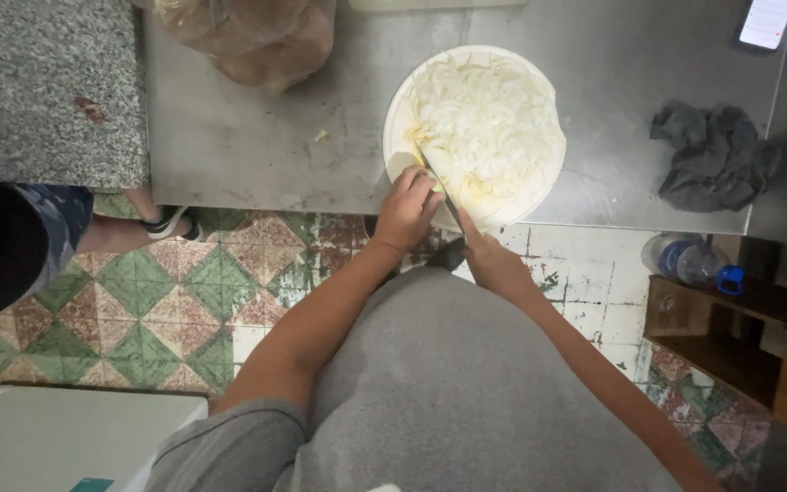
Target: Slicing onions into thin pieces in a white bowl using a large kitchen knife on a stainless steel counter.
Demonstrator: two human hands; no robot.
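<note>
here, left hand point(405, 206) pins onion point(432, 169) (white board point(539, 187)); right hand point(487, 257) grips knife point(439, 187).

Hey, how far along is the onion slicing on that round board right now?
Mostly done, it seems: a large pile of sliced onion covers most of the round white board. In hand: the left hand steadies a last piece at the board's near edge while the right hand holds the knife against it. Left: that remaining piece; I can't tell how much of it is uncut.
</note>
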